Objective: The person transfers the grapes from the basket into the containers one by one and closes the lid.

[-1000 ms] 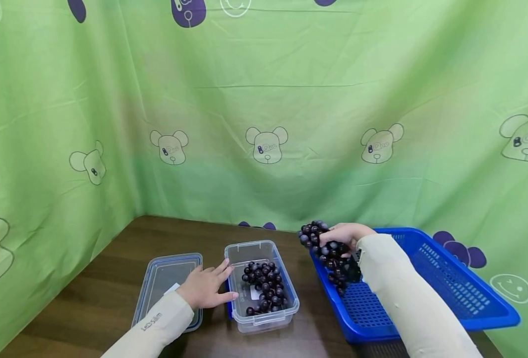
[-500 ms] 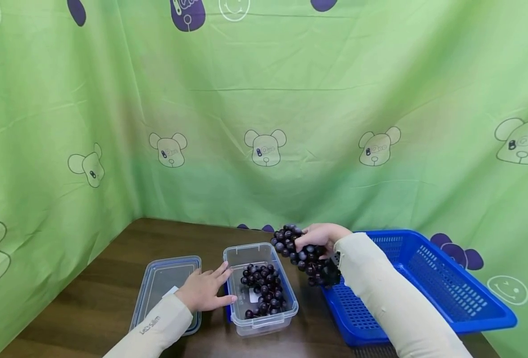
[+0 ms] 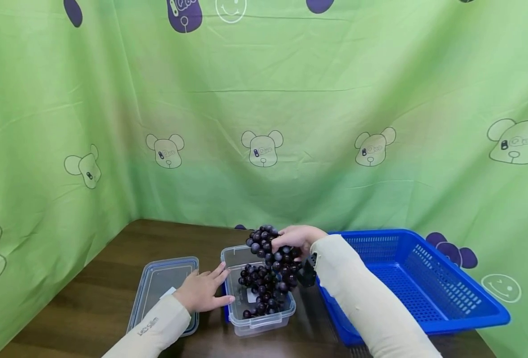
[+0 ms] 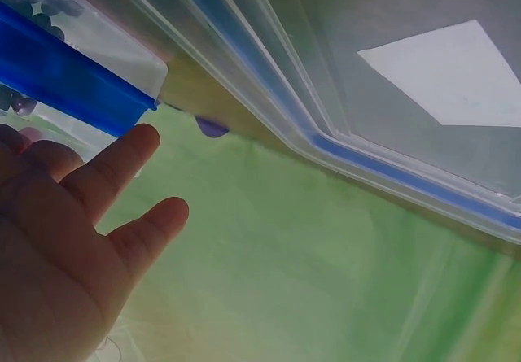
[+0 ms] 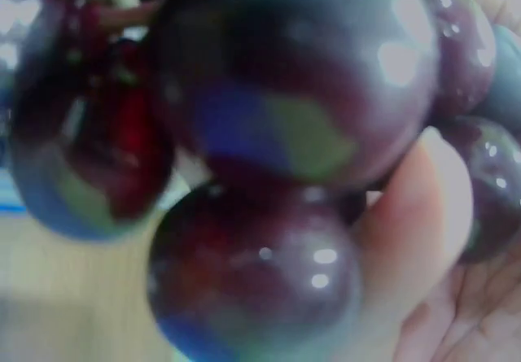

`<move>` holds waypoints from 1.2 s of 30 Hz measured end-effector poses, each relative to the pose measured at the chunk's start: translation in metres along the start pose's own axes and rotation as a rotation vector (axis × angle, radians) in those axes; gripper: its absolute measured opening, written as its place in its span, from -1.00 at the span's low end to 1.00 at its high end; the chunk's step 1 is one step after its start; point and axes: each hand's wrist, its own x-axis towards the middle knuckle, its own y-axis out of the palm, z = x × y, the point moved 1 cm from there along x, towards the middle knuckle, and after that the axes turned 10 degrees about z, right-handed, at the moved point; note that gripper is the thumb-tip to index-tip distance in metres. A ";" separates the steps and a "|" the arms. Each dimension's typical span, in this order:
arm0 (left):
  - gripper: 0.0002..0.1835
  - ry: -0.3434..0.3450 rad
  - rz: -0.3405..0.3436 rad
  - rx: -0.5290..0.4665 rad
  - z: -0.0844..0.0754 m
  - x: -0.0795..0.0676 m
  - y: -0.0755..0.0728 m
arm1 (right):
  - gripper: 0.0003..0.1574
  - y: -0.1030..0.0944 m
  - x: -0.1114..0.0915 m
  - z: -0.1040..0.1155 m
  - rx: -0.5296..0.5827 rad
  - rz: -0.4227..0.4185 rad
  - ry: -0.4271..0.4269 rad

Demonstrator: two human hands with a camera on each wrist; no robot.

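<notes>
My right hand (image 3: 301, 236) grips a bunch of dark purple grapes (image 3: 258, 243) above the clear plastic container (image 3: 264, 324). In the right wrist view the shiny grapes (image 5: 285, 69) fill most of the picture, and a fingertip (image 5: 419, 215) presses against them. A second dark bunch (image 3: 251, 274) lies inside the container and is partly covered by the held one. On the container's left side, my left hand (image 3: 200, 292) rests with spread fingers by the rim. The left wrist view shows its fingertip right at the blue side latch (image 4: 73, 73).
A clear lid with a blue seal (image 3: 154, 281) lies left of the container, partly under the left forearm. At the right stands a blue perforated basket (image 3: 400, 283), which the right sleeve overlaps. A green printed cloth (image 3: 317, 194) hangs behind the brown table (image 3: 89, 308).
My right hand has carried the grape bunch leftward from over the basket to over the container. The left hand has stayed at the container's side.
</notes>
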 end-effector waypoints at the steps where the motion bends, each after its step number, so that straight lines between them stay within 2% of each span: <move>1: -0.20 -0.002 0.003 0.000 0.000 0.000 0.000 | -0.06 0.002 0.003 0.000 0.019 0.006 -0.002; 3: -0.20 -0.006 0.007 0.003 0.000 0.001 -0.001 | -0.01 0.007 0.009 -0.001 0.055 0.022 -0.010; 4: -0.20 -0.007 0.009 0.003 0.000 0.001 -0.001 | -0.06 0.009 0.012 -0.001 0.069 0.035 -0.015; 10: -0.21 -0.029 0.012 0.017 0.001 0.002 0.000 | -0.61 0.023 0.024 0.003 0.179 0.062 -0.049; 12: -0.21 -0.033 0.010 0.027 0.001 0.002 -0.001 | -0.68 0.029 0.027 0.004 0.202 0.062 -0.046; 16: -0.20 -0.023 -0.003 0.034 0.001 0.001 -0.001 | -0.67 0.043 0.031 0.004 0.258 0.049 -0.026; 23: -0.20 -0.017 -0.006 0.017 0.000 0.001 0.001 | -0.57 0.066 0.044 -0.011 0.328 -0.033 0.023; 31: -0.20 -0.010 -0.009 0.018 0.001 0.000 0.003 | -0.66 0.074 0.054 -0.025 0.348 -0.040 0.029; 36: -0.21 -0.006 -0.005 0.029 0.001 0.001 0.001 | -0.61 0.078 0.055 -0.025 0.330 -0.058 0.007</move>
